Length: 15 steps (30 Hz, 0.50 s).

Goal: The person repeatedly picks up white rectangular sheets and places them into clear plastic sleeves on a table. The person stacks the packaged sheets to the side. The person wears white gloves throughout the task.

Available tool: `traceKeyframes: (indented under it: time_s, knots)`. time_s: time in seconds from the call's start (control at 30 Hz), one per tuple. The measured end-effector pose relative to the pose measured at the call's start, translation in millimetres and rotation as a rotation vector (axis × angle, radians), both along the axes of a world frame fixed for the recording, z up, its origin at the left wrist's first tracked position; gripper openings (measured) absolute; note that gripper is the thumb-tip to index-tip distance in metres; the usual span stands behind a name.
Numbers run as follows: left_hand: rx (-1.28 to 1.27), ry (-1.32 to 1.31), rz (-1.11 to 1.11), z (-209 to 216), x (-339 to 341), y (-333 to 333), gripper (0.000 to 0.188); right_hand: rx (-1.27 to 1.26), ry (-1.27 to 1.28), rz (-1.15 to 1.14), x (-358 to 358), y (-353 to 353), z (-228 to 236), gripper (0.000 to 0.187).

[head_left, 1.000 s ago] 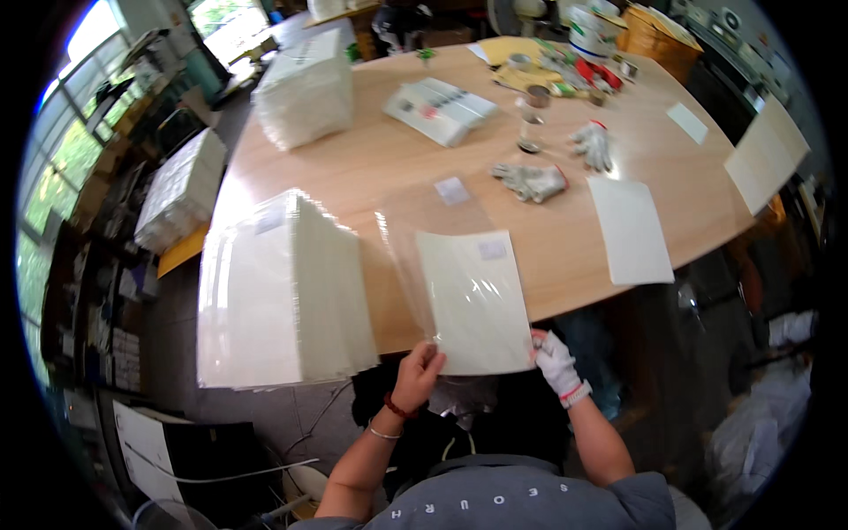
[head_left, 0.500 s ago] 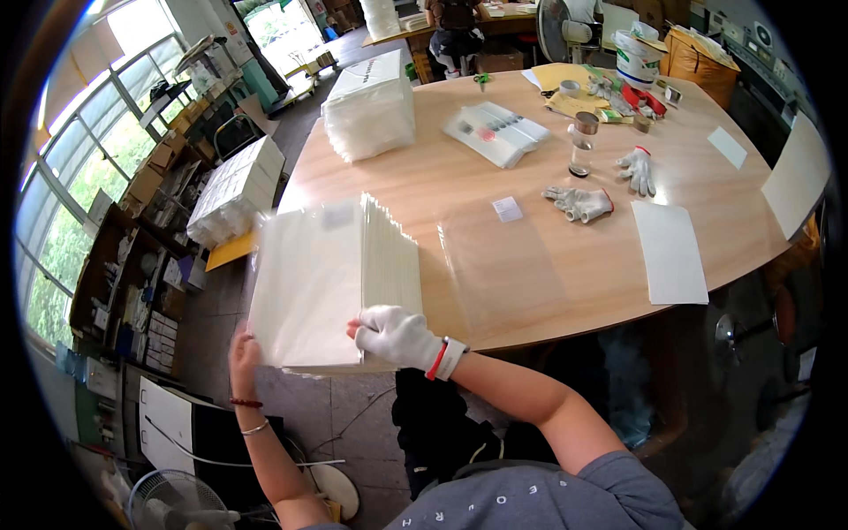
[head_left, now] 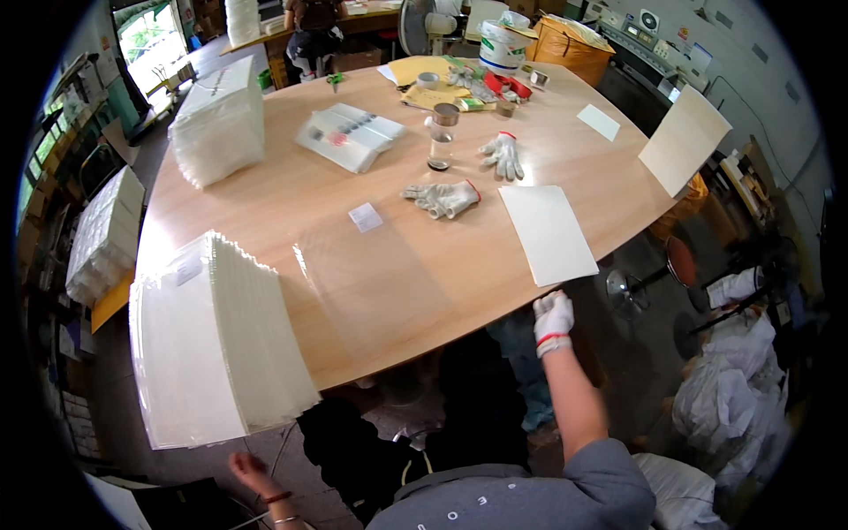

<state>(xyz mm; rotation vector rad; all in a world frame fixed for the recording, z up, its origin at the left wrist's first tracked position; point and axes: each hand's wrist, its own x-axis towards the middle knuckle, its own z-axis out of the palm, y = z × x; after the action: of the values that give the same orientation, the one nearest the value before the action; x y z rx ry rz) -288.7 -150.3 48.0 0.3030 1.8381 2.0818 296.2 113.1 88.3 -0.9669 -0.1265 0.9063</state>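
A tall stack of white sheets in clear plastic sleeves [head_left: 181, 353] leans over the table's near left edge. Below its lower edge, apart from it, is my bare left hand [head_left: 251, 472], slightly blurred, fingers loosely apart and holding nothing visible. My right hand [head_left: 554, 316], in a white glove with a red cuff, is just off the near table edge. It is closest to the lower corner of a pile of white sheets [head_left: 549, 234]; its fingers reach forward, loosely bent, and nothing shows in them. A clear plastic sleeve [head_left: 371, 283] with a small white label [head_left: 365, 217] lies flat between.
Two white gloves [head_left: 442, 200] and a clear cup [head_left: 441, 146] stand mid-table. Farther back are printed plastic bags [head_left: 349, 137], a wrapped stack [head_left: 216, 124], green scissors [head_left: 334, 81], yellow paper [head_left: 424, 69] and a white bucket [head_left: 503, 46]. A stool [head_left: 680, 261] is at right.
My view has swung right. Both hands have left the sleeved stack; my right hand has moved right toward the white sheets, and my left hand has dropped lower. The stack now tilts toward me.
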Motion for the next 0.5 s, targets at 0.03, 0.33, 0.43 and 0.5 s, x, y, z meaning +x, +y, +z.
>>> traceKeyframes:
  time_s: [0.03,0.33,0.43,0.5]
  knots:
    - [-0.114,-0.020,-0.165,-7.7,27.1,6.3,0.017,-0.135,-0.096,-0.075,31.3,3.7,-4.0,0.022]
    - [-0.212,0.181,-0.949,50.7,168.7,86.1,0.008,-0.330,-0.181,0.038,130.9,34.4,-24.4,0.007]
    - [-0.163,0.429,-1.080,63.6,179.2,115.9,0.009,-0.347,-0.112,-0.027,136.0,28.3,-18.5,0.015]
    - [-0.212,0.719,-1.101,85.1,190.1,141.1,0.012,-0.297,-0.010,0.040,129.7,20.7,-10.2,0.023]
